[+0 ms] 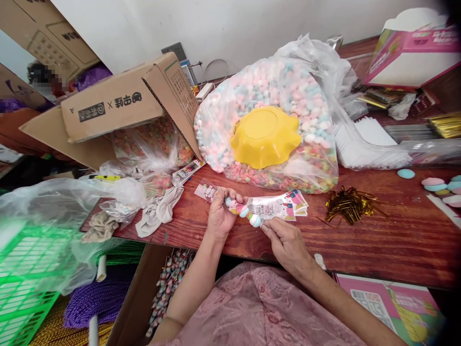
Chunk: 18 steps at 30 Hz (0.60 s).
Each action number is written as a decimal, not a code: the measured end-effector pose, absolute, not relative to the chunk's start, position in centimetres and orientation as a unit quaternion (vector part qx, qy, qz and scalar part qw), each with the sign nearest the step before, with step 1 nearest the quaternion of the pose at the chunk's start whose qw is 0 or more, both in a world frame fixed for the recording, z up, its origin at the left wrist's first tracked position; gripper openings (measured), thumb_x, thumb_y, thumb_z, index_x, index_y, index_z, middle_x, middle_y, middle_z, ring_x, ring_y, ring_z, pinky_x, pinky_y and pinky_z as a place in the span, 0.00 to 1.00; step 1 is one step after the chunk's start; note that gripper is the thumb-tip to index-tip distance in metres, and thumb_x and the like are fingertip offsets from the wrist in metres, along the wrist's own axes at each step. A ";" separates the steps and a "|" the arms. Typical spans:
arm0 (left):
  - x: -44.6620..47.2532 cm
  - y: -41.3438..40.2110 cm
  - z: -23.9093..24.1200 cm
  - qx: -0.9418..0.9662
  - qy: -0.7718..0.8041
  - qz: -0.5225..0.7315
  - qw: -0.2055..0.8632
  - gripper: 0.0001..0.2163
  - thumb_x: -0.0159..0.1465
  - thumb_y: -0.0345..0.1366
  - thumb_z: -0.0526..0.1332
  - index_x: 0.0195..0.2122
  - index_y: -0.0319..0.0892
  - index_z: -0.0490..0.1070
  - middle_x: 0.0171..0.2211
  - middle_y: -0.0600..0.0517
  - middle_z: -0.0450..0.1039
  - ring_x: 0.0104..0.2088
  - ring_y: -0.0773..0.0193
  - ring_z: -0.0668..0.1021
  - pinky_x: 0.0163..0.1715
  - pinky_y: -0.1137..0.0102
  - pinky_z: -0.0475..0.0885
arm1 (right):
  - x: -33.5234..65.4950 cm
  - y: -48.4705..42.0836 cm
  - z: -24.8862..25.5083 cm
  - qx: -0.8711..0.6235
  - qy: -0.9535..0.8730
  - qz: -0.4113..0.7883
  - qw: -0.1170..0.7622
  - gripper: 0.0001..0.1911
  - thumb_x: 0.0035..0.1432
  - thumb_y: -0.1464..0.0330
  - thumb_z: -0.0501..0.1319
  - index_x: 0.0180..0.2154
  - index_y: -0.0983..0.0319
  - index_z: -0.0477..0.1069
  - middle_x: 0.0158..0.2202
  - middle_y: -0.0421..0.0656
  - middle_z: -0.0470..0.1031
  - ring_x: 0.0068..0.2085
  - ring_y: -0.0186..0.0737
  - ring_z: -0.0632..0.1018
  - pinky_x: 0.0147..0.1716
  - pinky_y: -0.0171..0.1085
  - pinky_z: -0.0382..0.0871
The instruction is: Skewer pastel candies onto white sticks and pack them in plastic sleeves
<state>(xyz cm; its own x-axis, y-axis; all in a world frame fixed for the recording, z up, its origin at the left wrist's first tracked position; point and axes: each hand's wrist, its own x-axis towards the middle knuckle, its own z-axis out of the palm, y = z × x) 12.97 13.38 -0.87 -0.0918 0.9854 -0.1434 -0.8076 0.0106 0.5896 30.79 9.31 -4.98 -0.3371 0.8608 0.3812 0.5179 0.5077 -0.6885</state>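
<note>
A marshmallow skewer [245, 212] of pink, blue and white pieces lies slanted between my two hands, just above the table's front edge. My left hand [222, 216] is closed around its upper left part. At the lower right end, my right hand [284, 239] pinches the skewer's tip with thumb and fingers. A clear printed wrapper end [206, 190] sticks out left of my left hand; I cannot tell whether it encloses the skewer. Just behind the skewer lies a small stack of printed clear bags [275, 206]. To the right sits a pile of gold twist ties [347, 204].
A large clear bag of marshmallows [216, 129] stands behind, a yellow wavy bowl [266, 137] upside down on it. An open carton [118, 103] is left, near grey gloves [158, 211]. White sticks or papers [370, 144] and loose marshmallows [406, 173] lie right. Finished-looking skewers [169, 288] fill a box below.
</note>
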 end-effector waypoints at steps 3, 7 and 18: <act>12.9 13.5 -1.0 0.147 0.299 0.677 0.657 0.16 0.69 0.38 0.55 0.24 0.40 0.67 0.23 0.55 0.67 0.26 0.68 0.74 0.47 0.60 0.74 | 30.6 9.3 -4.7 -0.405 -0.817 0.201 0.359 0.13 0.67 0.71 0.53 0.29 0.62 0.68 0.25 0.40 0.68 0.26 0.34 0.67 0.28 0.35 0.56; 12.9 13.8 -1.1 0.081 0.341 0.691 0.632 0.17 0.69 0.39 0.56 0.22 0.39 0.66 0.22 0.56 0.66 0.25 0.70 0.73 0.48 0.62 0.74 | 30.3 9.0 -4.3 -0.350 -0.861 0.069 0.362 0.13 0.64 0.77 0.52 0.29 0.63 0.71 0.25 0.42 0.68 0.28 0.36 0.66 0.30 0.38 0.54; 13.2 13.2 -1.6 0.202 0.324 0.662 0.645 0.15 0.66 0.42 0.60 0.24 0.41 0.65 0.22 0.56 0.66 0.23 0.69 0.72 0.44 0.63 0.74 | 30.0 9.2 -4.8 -0.421 -0.828 0.166 0.331 0.13 0.65 0.72 0.53 0.28 0.62 0.70 0.25 0.41 0.71 0.27 0.34 0.69 0.29 0.36 0.55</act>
